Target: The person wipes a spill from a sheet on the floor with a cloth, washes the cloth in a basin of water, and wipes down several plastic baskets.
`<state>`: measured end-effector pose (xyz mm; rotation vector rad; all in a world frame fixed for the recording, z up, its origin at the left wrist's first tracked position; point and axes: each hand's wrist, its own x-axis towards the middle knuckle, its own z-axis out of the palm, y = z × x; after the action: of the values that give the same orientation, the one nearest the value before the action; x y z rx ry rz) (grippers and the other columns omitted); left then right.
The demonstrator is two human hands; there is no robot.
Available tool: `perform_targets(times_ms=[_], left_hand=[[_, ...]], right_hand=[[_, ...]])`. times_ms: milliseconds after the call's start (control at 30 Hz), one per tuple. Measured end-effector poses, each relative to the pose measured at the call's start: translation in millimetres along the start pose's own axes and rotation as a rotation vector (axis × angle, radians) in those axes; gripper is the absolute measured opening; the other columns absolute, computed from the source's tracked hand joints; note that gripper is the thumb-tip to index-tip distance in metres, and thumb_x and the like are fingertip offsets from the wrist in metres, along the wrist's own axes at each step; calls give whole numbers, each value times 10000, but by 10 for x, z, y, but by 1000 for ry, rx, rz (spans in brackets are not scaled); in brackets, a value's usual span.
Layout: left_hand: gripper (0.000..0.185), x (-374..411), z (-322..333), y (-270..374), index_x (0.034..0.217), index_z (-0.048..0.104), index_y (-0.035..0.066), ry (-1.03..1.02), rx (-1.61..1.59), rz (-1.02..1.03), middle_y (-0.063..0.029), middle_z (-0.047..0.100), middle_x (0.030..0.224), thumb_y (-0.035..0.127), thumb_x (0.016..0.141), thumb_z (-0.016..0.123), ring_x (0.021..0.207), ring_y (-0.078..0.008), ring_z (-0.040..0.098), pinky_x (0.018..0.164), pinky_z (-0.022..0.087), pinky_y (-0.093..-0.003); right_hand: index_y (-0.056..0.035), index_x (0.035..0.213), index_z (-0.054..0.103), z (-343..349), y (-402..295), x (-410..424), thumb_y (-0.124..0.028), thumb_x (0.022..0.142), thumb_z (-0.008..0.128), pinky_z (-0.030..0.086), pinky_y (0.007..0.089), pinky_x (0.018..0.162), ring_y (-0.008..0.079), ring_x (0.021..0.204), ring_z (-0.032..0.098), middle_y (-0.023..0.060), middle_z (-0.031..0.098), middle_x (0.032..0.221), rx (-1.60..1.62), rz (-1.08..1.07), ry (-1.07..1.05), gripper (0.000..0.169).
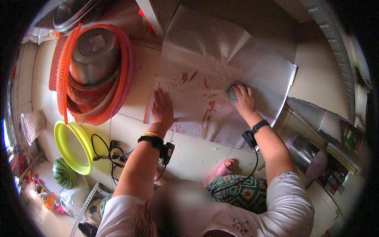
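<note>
A large pale, shiny sheet [192, 97] lies before me, creased in its upper part and marked with red patches and streaks. On its left edge my left hand [161, 107] rests flat, palm down, with nothing in it. My right hand [244, 99] presses a grey-green wad [232, 94], maybe a cloth or scouring pad, onto the right half of the sheet. The fingers partly cover the wad. Both wrists carry dark straps with small boxes and cables.
Left of the sheet stand orange plastic baskets [63, 74] with an upturned metal pot [94, 56]. Nearer are a yellow-green basin [59, 148], cables [111, 157] and a watermelon [63, 172]. A lidded metal pot [303, 151] lies at right. Pale tiles [198, 151] form the floor.
</note>
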<state>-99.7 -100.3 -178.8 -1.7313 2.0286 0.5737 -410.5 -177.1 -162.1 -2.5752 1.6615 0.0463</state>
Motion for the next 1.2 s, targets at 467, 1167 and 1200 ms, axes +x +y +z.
perform_targets(times_ms=[467,1167,1200], left_hand=[[1041,-43,111,-98,1318,225,-62,19,198,33,-246,199,1377,698,647,461,1286,-437,118,1046,74,-506],[1126,5,132,-145,1309,213,-99,16,357,58,-263,181,1384,792,634,356,1290,-440,84,1051,-11,-525],[1131,-19,164,-145,1311,204,-100,16,339,54,-264,174,1385,790,632,364,1292,-440,74,1051,-17,-524]], right_hand=[[-203,1274,392,11,-441,-403,-167,844,400,333,444,974,398,1190,315,54,351,1331,304,-56,-526,432],[-119,1126,510,-241,832,-1843,-84,755,478,397,416,867,340,1017,440,91,437,1168,-53,121,-567,375],[-117,1118,516,-350,789,-1779,-54,726,500,403,413,849,329,994,455,93,454,1138,21,98,-413,397]])
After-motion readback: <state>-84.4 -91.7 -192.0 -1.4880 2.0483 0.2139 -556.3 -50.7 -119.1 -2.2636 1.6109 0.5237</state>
